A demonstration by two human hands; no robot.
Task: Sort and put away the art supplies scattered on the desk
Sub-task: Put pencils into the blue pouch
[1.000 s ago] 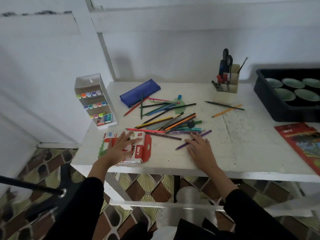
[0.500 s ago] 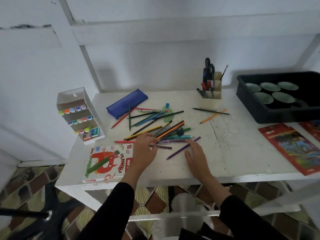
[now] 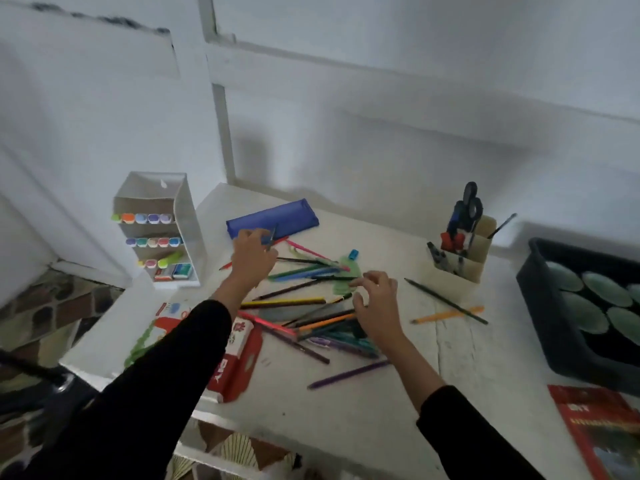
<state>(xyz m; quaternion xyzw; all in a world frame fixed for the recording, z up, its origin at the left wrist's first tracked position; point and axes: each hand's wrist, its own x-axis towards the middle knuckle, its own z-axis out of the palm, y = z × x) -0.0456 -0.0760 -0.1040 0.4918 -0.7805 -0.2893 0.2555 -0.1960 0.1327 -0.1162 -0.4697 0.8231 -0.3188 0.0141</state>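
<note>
Way off to the left of the left grip, a white marker rack is standing at the table corner. The red oil pastels box is lying on the near side of that grip, partly under the forearm. The left hand is reaching over the far edge of the pencil pile, and its grip is clamping a dark pencil whose end is poking up between the fingers, kinda blurry though. Just past that grip the blue pencil case is lying flat.

Between the two grips the coloured pencils are sprawling every which way, with a little blue sharpener sitting at the far side. The right hand is hovering over the pile's right end with fingers curling loosely. Honestly can't tell if that grip is pinching a pencil tip or nothing at all.

On its near side a purple pencil is lying apart from the pile. Right of it, a dark green pencil is crossing an orange pencil, and the beige holder with scissors is standing beyond them. A black tray and a red pencil box are sitting further right.
</note>
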